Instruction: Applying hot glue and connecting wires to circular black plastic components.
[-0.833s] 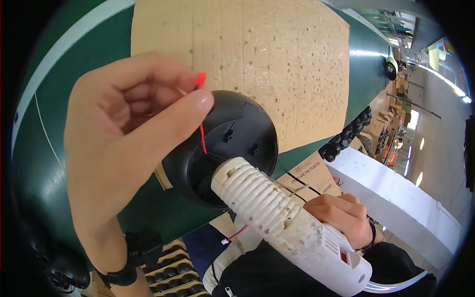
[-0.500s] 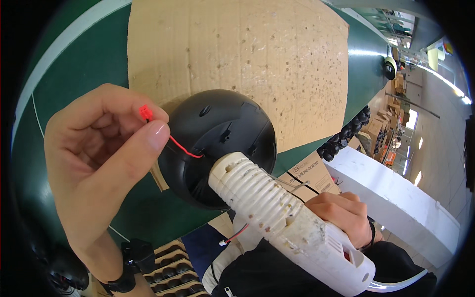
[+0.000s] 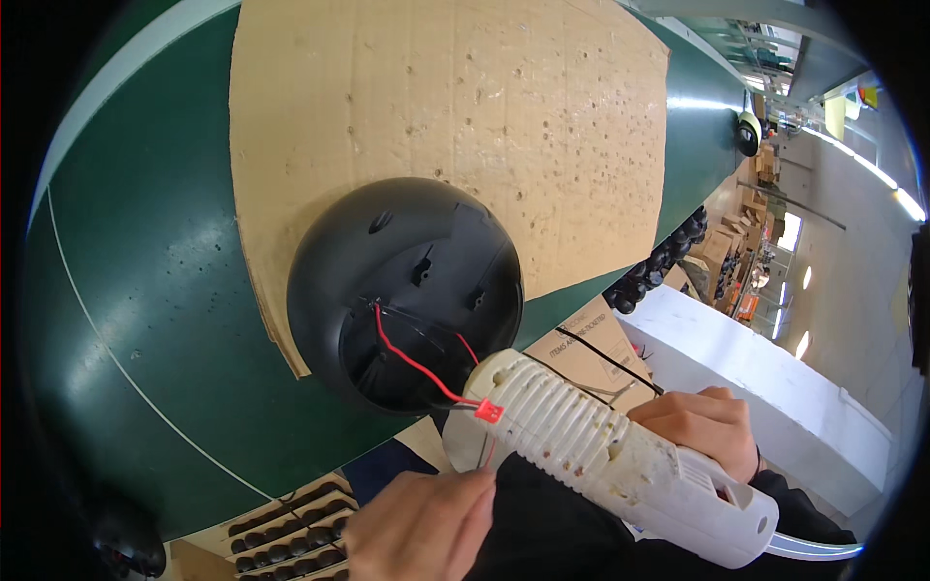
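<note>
A round black plastic shell [image 3: 329,252], hollow side showing, rests over the cardboard's near edge. Red and black wires run out of it to a red connector [image 3: 488,411], which hangs loose in front of the glue gun's barrel. My left hand [image 3: 421,528] is closed low in the middle, pinching a second thin wire pair [image 3: 487,453]; the end of that pair is hidden in the fingers. My right hand [image 3: 702,426] is wrapped round a white hot glue gun [image 3: 620,465], its ribbed front pointing at the shell. The gun's nozzle tip is hard to make out.
Under the shell, a cardboard sheet [image 3: 446,87] covers part of the green table [image 3: 165,339]. Racks of small black parts [image 3: 291,537] stand below the near edge. A printed carton [image 3: 591,339] and a white beam [image 3: 765,378] lie to the right.
My left hand has let go of the red connector and moved down and right to the other wire pair. The glue gun has shifted slightly right and down.
</note>
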{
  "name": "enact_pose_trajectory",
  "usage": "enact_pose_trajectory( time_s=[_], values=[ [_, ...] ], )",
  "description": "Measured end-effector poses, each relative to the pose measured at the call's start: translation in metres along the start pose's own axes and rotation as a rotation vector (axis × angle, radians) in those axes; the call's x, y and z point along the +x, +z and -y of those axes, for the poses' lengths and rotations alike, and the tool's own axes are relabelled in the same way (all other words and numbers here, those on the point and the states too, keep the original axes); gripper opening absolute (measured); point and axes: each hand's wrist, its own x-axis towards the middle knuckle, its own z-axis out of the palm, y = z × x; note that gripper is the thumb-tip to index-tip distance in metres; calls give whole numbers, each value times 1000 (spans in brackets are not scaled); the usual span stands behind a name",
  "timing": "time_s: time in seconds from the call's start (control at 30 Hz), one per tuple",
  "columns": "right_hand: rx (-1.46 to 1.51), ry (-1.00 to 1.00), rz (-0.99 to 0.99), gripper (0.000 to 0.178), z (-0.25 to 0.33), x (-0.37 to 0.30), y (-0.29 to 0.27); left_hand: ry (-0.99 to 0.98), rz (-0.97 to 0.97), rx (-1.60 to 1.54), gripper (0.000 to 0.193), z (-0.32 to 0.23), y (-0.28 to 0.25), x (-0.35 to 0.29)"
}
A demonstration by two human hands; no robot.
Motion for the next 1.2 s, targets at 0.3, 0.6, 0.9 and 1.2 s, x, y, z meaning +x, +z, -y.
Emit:
enact_pose_trajectory(
  time_s=[0.3, 0.6, 0.9, 1.2],
  values=[
    [-134, 96, 43, 26, 16, -6, -5, 121, -172, 80, 18, -16, 19, 18],
    [-94, 112, 26, 26, 16, -4, -3, 117, -203, 146, 18, -15, 19, 19],
    [-102, 175, 8, 25, 18, -5, -4, 123, -199, 211, 19, -26, -4, 17],
    [-73, 170, -24, 24, 13, -16, -1, 181, -232, 200, 17, -25, -47, 32]
  ],
)
